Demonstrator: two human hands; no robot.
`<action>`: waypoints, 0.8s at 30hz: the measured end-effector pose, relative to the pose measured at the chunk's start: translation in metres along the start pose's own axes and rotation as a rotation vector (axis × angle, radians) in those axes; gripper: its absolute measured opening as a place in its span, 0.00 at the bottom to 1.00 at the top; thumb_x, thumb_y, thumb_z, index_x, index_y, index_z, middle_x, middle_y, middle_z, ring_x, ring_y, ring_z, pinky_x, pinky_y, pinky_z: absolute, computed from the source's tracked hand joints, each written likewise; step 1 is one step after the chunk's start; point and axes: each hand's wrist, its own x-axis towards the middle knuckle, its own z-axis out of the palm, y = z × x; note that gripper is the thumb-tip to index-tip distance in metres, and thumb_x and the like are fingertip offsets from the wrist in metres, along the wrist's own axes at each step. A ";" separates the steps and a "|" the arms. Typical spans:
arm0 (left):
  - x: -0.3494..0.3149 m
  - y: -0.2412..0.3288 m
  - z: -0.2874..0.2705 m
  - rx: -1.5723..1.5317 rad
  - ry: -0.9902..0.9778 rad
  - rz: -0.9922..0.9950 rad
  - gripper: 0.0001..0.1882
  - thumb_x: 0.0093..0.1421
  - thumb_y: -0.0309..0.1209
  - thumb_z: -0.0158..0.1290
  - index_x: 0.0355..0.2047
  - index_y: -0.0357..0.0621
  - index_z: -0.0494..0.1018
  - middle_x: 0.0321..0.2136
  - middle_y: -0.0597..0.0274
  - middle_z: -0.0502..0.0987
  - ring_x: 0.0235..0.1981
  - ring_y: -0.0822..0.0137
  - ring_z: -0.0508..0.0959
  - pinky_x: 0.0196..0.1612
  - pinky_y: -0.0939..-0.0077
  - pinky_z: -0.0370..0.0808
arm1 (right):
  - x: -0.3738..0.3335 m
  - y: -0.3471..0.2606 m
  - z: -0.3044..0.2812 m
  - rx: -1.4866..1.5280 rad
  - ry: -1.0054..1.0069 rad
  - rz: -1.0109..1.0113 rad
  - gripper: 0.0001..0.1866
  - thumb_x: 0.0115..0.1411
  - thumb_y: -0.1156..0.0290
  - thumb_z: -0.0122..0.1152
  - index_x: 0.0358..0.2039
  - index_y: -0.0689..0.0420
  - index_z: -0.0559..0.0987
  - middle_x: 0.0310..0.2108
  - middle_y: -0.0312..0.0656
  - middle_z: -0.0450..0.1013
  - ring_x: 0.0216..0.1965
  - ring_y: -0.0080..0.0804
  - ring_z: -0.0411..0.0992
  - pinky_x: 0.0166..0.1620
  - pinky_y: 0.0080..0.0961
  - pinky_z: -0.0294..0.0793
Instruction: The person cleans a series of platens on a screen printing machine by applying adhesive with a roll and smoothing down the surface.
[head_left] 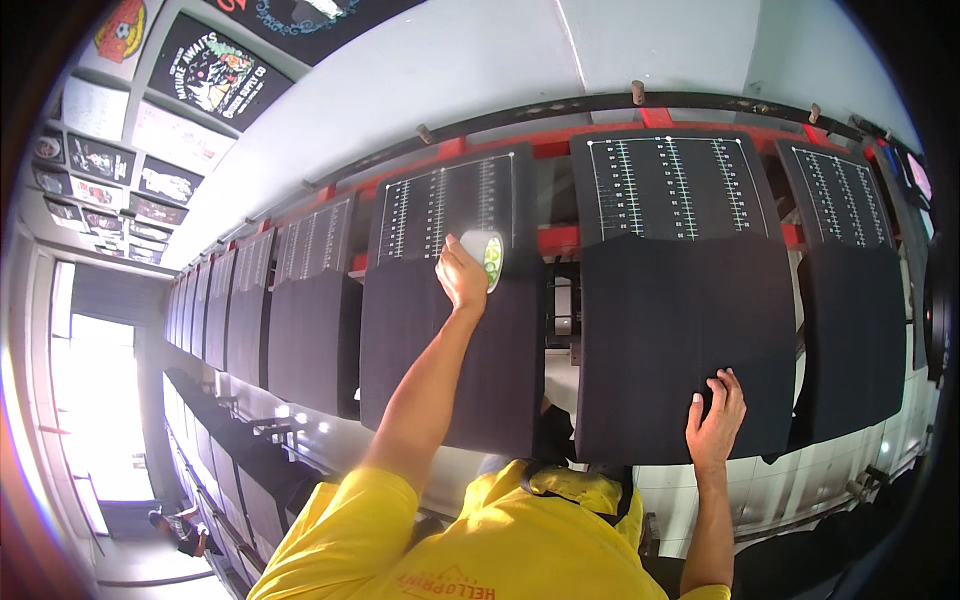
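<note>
In the head view, the person's left hand (pixel 462 277) reached over a dark board to the left of the one facing the body, its fingers clamped on a white object with a green-patterned face (pixel 493 262). That object was near the line where the board's white-marked upper part (pixel 442 205) met the plain dark fabric (pixel 440 350) covering the rest; whether it touched the surface could not be told. The right hand (pixel 716 415) lay near the lower right edge of the next board's dark fabric (pixel 670 330), palm down and holding nothing, its fingers slightly apart. That board's upper part (pixel 650 185) also bore three white ruled scales between corner dots. Further covered boards stood in a row to the left, and another (pixel 850 340) stood to the right, along a red frame (pixel 558 238). The person wore a yellow shirt (pixel 500 550). Printed pictures (pixel 215 75) hung at the upper left, and another person (pixel 180 530) appeared at the lower left.
</note>
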 end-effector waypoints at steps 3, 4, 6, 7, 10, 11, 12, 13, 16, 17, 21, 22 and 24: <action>0.017 0.015 0.017 -0.012 0.001 0.028 0.28 0.70 0.40 0.30 0.31 0.28 0.74 0.33 0.33 0.77 0.38 0.34 0.75 0.44 0.46 0.69 | -0.001 0.002 0.001 -0.003 0.005 0.002 0.17 0.62 0.69 0.56 0.50 0.57 0.70 0.57 0.46 0.65 0.63 0.46 0.62 0.59 0.44 0.61; 0.024 0.023 0.021 -0.027 0.000 0.023 0.29 0.70 0.40 0.30 0.30 0.28 0.74 0.33 0.33 0.77 0.38 0.35 0.75 0.45 0.46 0.69 | -0.001 0.002 0.001 0.001 0.009 -0.004 0.16 0.62 0.69 0.56 0.50 0.57 0.70 0.57 0.46 0.65 0.63 0.46 0.62 0.59 0.44 0.61; 0.039 0.014 0.035 0.004 -0.015 0.032 0.30 0.71 0.41 0.29 0.30 0.29 0.75 0.34 0.34 0.78 0.40 0.35 0.75 0.45 0.46 0.68 | 0.000 0.002 0.001 0.009 0.017 -0.017 0.16 0.62 0.69 0.56 0.50 0.57 0.70 0.57 0.46 0.65 0.62 0.46 0.62 0.59 0.44 0.62; 0.045 0.012 0.038 0.025 -0.018 0.041 0.30 0.71 0.41 0.29 0.30 0.29 0.75 0.34 0.35 0.78 0.40 0.35 0.75 0.45 0.45 0.68 | -0.001 0.003 0.002 0.011 0.022 -0.022 0.16 0.62 0.69 0.56 0.50 0.57 0.70 0.57 0.46 0.65 0.62 0.46 0.62 0.59 0.44 0.62; 0.052 0.020 0.026 -0.025 -0.094 0.031 0.30 0.71 0.43 0.31 0.29 0.29 0.74 0.33 0.34 0.77 0.39 0.34 0.75 0.44 0.44 0.68 | 0.001 0.002 0.001 0.014 0.040 -0.023 0.16 0.62 0.70 0.56 0.50 0.58 0.70 0.56 0.47 0.65 0.62 0.46 0.63 0.59 0.43 0.62; 0.047 0.015 0.021 -0.025 -0.094 0.047 0.30 0.71 0.42 0.31 0.28 0.29 0.74 0.32 0.34 0.77 0.38 0.33 0.75 0.44 0.45 0.68 | 0.000 0.006 0.001 0.029 0.043 -0.030 0.16 0.61 0.70 0.57 0.50 0.58 0.70 0.56 0.47 0.65 0.62 0.45 0.63 0.60 0.43 0.62; 0.046 0.009 0.012 -0.023 -0.088 0.069 0.29 0.71 0.42 0.32 0.28 0.29 0.74 0.31 0.34 0.77 0.37 0.33 0.75 0.43 0.45 0.68 | 0.000 0.005 0.002 0.050 0.052 -0.038 0.16 0.61 0.70 0.57 0.49 0.57 0.70 0.56 0.47 0.66 0.62 0.45 0.63 0.60 0.43 0.62; 0.042 0.004 0.003 0.030 -0.048 0.172 0.28 0.71 0.41 0.34 0.27 0.29 0.73 0.26 0.34 0.76 0.31 0.36 0.76 0.38 0.48 0.68 | 0.000 0.006 0.003 0.055 0.060 -0.036 0.16 0.61 0.70 0.57 0.49 0.57 0.70 0.56 0.46 0.66 0.62 0.45 0.62 0.60 0.43 0.62; 0.013 -0.025 -0.043 -0.245 -0.090 -0.095 0.26 0.71 0.40 0.37 0.25 0.28 0.70 0.21 0.43 0.74 0.22 0.54 0.71 0.32 0.58 0.67 | 0.001 0.008 0.003 0.057 0.066 -0.028 0.16 0.60 0.71 0.57 0.49 0.57 0.71 0.56 0.46 0.66 0.63 0.44 0.62 0.60 0.42 0.61; -0.002 -0.030 -0.064 -0.253 -0.063 -0.067 0.27 0.71 0.40 0.37 0.25 0.29 0.70 0.19 0.47 0.73 0.22 0.59 0.69 0.31 0.59 0.67 | 0.000 0.009 0.002 0.047 0.059 -0.010 0.16 0.60 0.71 0.57 0.49 0.57 0.71 0.56 0.45 0.66 0.63 0.44 0.62 0.60 0.42 0.61; -0.040 -0.130 -0.146 -0.179 0.069 -0.256 0.27 0.70 0.43 0.41 0.22 0.31 0.70 0.17 0.53 0.71 0.21 0.65 0.68 0.28 0.62 0.65 | -0.002 0.003 0.000 0.067 0.026 0.012 0.14 0.62 0.70 0.56 0.48 0.59 0.72 0.57 0.45 0.66 0.64 0.43 0.61 0.61 0.42 0.60; -0.042 -0.161 -0.164 -0.137 0.121 -0.188 0.28 0.70 0.44 0.41 0.22 0.30 0.70 0.18 0.53 0.72 0.22 0.64 0.69 0.29 0.61 0.65 | -0.002 0.002 -0.001 0.072 0.026 0.018 0.14 0.62 0.70 0.55 0.48 0.59 0.73 0.57 0.45 0.66 0.64 0.44 0.60 0.62 0.42 0.59; -0.052 -0.173 -0.198 -0.071 0.191 -0.356 0.30 0.70 0.46 0.40 0.29 0.25 0.74 0.25 0.44 0.78 0.27 0.52 0.75 0.34 0.56 0.69 | -0.003 0.002 -0.001 0.064 0.013 0.027 0.15 0.63 0.69 0.53 0.49 0.60 0.73 0.57 0.46 0.65 0.64 0.44 0.60 0.62 0.42 0.59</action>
